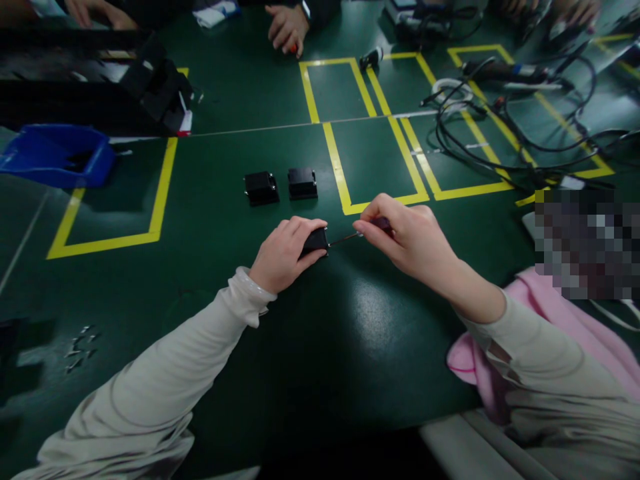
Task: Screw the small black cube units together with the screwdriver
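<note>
My left hand (pixel 286 252) is closed around a small black box-shaped part (pixel 316 241), pressing it against the green table (pixel 215 373). In my right hand (pixel 407 233) is a screwdriver (pixel 384 225) with a dark red handle, gripped between thumb and fingers. Its thin shaft points left, and the tip meets the right end of the black part, where small metal screws show. Just beyond my left hand two similar black parts sit side by side, a left one (pixel 261 188) with metal screws on its sides and a right one (pixel 303 183).
Several loose screws (pixel 80 348) lie at the left. A blue bin (pixel 60 157) and black trays (pixel 95 87) stand at the far left. Tangled cables (pixel 445 143) and a power screwdriver (pixel 505 70) lie far right. Pink cloth (pixel 480 367) is near my right arm. A co-worker's hand (pixel 289 28) rests opposite.
</note>
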`<state>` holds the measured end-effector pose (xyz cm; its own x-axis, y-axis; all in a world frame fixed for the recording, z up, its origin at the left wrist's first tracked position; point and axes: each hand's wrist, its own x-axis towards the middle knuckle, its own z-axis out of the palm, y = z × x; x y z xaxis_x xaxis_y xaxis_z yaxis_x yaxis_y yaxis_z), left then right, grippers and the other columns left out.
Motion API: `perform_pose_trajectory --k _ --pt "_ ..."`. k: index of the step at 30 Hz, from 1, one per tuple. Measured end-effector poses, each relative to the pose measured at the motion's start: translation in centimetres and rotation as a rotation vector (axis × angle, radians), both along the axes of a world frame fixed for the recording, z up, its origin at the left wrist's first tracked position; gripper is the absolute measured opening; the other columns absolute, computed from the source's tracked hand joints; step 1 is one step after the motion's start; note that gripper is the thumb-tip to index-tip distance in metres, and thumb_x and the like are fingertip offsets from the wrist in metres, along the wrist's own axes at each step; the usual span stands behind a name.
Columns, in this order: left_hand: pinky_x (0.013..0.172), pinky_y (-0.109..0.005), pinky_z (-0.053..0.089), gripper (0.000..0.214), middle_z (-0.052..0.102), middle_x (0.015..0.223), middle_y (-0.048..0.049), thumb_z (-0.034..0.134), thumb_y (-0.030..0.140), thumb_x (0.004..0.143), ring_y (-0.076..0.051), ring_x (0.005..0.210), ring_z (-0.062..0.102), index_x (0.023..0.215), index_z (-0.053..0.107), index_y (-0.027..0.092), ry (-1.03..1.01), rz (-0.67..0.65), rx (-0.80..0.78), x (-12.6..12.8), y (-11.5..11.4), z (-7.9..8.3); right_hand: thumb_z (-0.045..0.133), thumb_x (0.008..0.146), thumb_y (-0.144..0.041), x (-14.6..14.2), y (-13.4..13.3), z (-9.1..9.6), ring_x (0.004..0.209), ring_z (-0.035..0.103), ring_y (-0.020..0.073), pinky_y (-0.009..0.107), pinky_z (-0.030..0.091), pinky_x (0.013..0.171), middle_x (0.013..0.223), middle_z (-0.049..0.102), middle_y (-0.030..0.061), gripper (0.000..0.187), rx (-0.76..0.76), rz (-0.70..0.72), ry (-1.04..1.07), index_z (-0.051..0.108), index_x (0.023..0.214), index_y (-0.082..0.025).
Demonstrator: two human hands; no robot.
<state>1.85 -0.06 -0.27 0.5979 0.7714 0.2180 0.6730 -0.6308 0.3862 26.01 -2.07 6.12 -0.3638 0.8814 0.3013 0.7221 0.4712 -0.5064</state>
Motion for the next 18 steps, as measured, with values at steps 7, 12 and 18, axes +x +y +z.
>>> perform_pose_trajectory --k 7,12,18 --pt "0.096 -0.045 0.049 0.043 0.060 0.124 -0.0124 0.059 0.034 0.095 -0.028 0.108 0.057 0.133 0.050 0.016 0.006 -0.002 -0.005 -0.02 -0.03 0.04 0.053 0.096 -0.026 -0.01 0.23 -0.07 0.057 0.056 0.0101 0.023 0.037 0.058 0.068 0.059 -0.0033 0.011 -0.037 0.064 0.107 0.051 0.087 -0.020" --pt "0.095 -0.045 0.049 0.043 0.060 0.124 -0.0125 0.059 0.034 0.095 -0.028 0.108 0.057 0.133 0.050 0.016 0.005 -0.004 -0.001 -0.03 0.06 -0.03 0.052 0.094 -0.021 0.15 0.26 0.35 0.063 0.055 0.0107 0.023 0.039 0.059 0.076 0.058 -0.0022 0.000 -0.045 0.123 0.111 0.051 0.094 -0.021" --pt "0.096 -0.045 0.049 0.043 0.060 0.124 -0.0126 0.060 0.034 0.095 -0.029 0.109 0.058 0.133 0.050 0.016 0.007 -0.002 0.000 0.01 0.00 -0.01 0.052 0.097 -0.027 0.19 0.24 0.34 0.056 0.049 0.0090 0.023 0.034 0.056 0.068 0.054 -0.0037 0.011 -0.053 0.108 0.100 0.053 0.088 -0.020"
